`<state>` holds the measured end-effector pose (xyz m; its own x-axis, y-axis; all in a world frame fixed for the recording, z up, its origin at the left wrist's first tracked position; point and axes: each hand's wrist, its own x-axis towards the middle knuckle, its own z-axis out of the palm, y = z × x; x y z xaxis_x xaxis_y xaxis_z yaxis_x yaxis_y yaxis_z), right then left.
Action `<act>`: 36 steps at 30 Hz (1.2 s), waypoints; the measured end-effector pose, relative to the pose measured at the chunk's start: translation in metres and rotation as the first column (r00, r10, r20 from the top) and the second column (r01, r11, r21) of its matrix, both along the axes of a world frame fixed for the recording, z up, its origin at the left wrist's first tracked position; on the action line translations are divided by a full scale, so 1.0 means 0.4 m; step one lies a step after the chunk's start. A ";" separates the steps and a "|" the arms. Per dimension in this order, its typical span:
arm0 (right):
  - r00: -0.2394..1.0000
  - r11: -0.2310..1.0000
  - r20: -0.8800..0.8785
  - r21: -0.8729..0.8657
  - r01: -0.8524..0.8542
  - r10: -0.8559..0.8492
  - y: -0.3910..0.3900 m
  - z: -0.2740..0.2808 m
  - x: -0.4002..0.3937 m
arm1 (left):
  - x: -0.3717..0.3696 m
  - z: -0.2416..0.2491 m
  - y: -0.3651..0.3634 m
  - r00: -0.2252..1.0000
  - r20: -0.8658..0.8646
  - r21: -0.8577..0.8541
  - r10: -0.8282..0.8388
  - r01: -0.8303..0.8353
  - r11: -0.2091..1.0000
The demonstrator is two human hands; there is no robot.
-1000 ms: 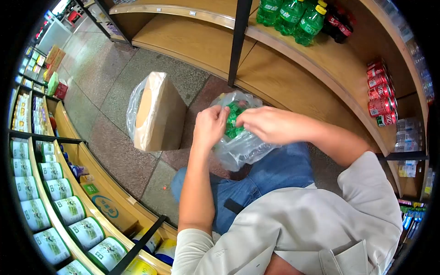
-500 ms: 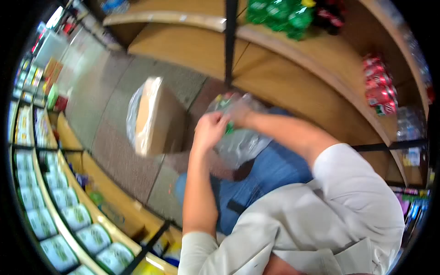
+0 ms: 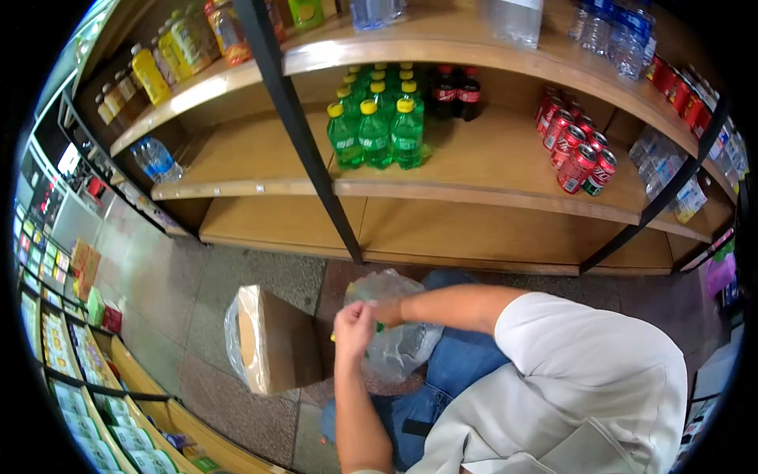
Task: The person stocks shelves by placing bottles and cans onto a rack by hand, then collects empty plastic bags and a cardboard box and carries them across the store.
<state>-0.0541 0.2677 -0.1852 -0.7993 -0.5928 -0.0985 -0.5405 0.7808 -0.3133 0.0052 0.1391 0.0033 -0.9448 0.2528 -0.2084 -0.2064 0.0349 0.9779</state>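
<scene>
A clear plastic bag (image 3: pixel 403 347) with something green and yellow inside lies against my knees, clad in blue jeans. At the bag's upper left part, my left hand (image 3: pixel 355 322) is closed, its fingertips pinching the plastic. Touching it from the right, my right hand (image 3: pixel 387 313) is closed on the bag too, its fingertips partly hidden behind the left ones. Just left of my hands, a cardboard box (image 3: pixel 286 340) stands on the floor, with clear plastic along its left side.
Ahead, a wooden shelf (image 3: pixel 474 189) holds green bottles (image 3: pixel 375 134), dark bottles with red labels (image 3: pixel 456 91) and red cans (image 3: pixel 575 158). Its upper board carries more bottles. Another shelf with white packages (image 3: pixel 142 437) curves along the lower left. Black posts rise between the sections.
The view has tilted up, so the shelves show more fully and my hands, the bag and the box sit lower in view. Both hands remain together at the bag.
</scene>
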 end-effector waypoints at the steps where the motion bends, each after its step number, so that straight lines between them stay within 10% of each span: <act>1: 1.000 0.999 0.010 -0.034 0.005 -0.004 -0.009 -0.002 0.013 | 0.006 -0.004 0.008 0.997 -0.065 -0.041 -0.047 0.044 0.998; 7: 0.997 0.989 0.045 -0.128 0.074 -0.069 -0.079 -0.031 0.051 | 0.019 0.056 -0.015 0.971 -0.192 -0.268 0.140 -0.189 0.945; 8: 0.979 0.984 0.109 0.065 0.164 -0.171 -0.086 0.019 0.061 | 0.023 0.079 -0.026 0.959 -0.227 -0.382 0.171 -0.249 0.890; 14: 0.991 0.990 0.132 -0.142 -0.008 0.027 -0.009 0.072 0.031 | -0.008 0.044 -0.097 0.890 -0.437 -0.570 0.129 -0.385 0.725; 16: 0.989 0.956 0.146 -0.291 0.034 0.009 0.058 0.161 0.034 | 0.001 0.084 -0.097 0.934 -0.344 -0.530 0.096 -0.278 0.801; 17: 0.958 0.998 0.288 -0.063 0.014 0.005 0.070 0.350 0.050 | 0.005 0.093 -0.091 0.949 -0.311 -0.491 0.046 -0.202 0.847; 19: 0.990 0.998 0.137 0.057 0.028 -0.036 0.118 0.328 0.048 | 0.013 0.103 -0.082 0.964 -0.268 -0.451 0.007 -0.132 0.883; 23: 0.924 0.991 0.367 0.117 0.069 -0.108 0.146 0.387 0.102 | 0.028 0.087 -0.088 0.985 -0.070 -0.387 -0.160 0.121 0.914; 28: 0.994 0.997 0.110 -0.081 0.010 -0.001 0.158 0.317 0.144 | 0.021 0.067 -0.119 0.971 0.010 -0.266 -0.239 0.233 0.936; 31: 0.978 1.000 0.210 0.009 0.013 -0.015 0.148 0.292 0.111 | 0.020 0.063 -0.163 0.926 0.067 0.186 -0.371 0.354 0.917; 34: 0.961 0.998 0.277 0.057 0.010 -0.025 0.167 0.299 0.065 | -0.018 -0.023 -0.193 0.981 0.169 0.270 0.094 -0.137 0.953; 36: 0.934 0.989 0.349 0.150 0.021 -0.073 0.160 0.356 0.050 | -0.057 -0.214 -0.245 0.895 0.113 -0.376 0.431 -0.363 0.853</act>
<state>-0.0341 0.3316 -0.0429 -0.7239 -0.5149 -0.4591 -0.3771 0.8526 -0.3617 -0.0174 0.0410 -0.0822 -0.8840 -0.2528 -0.3933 -0.4497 0.2299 0.8631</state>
